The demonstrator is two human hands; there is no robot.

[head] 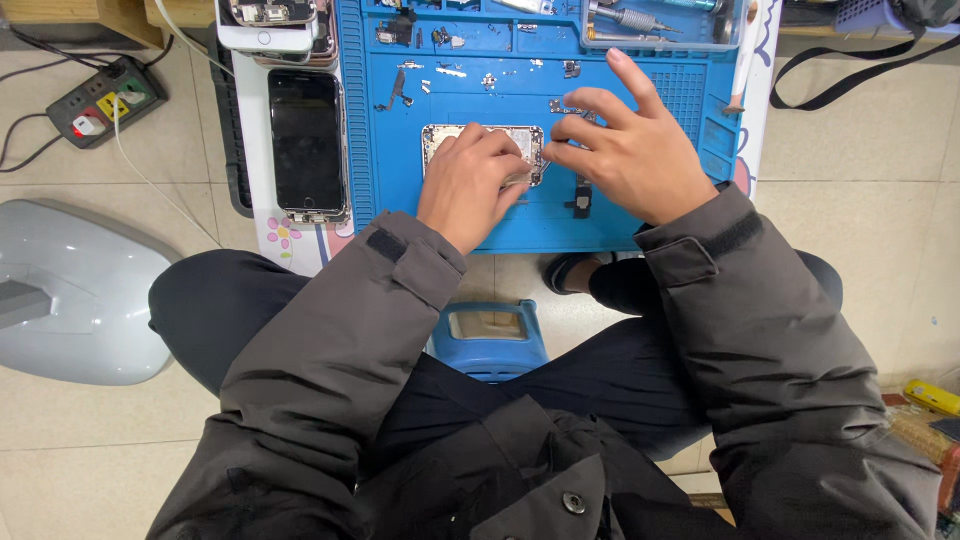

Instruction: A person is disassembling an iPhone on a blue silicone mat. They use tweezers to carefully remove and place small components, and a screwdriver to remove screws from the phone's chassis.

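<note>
An opened phone body (442,138) lies on a blue work mat (640,215), its insides facing up. My left hand (468,183) rests on top of it, fingers curled down and pressing it to the mat. My right hand (625,150) is at the phone's right edge, thumb and fingers pinched close together on something small that I cannot make out; the index finger points up and away. Small loose parts (440,72) and screws lie on the mat above the phone.
A black phone screen (306,140) lies left of the mat. A clear tray (660,22) with tools sits at the mat's top right. A small black part (582,196) lies beneath my right hand. A power strip (105,100) and a grey cover (70,295) are on the floor at left.
</note>
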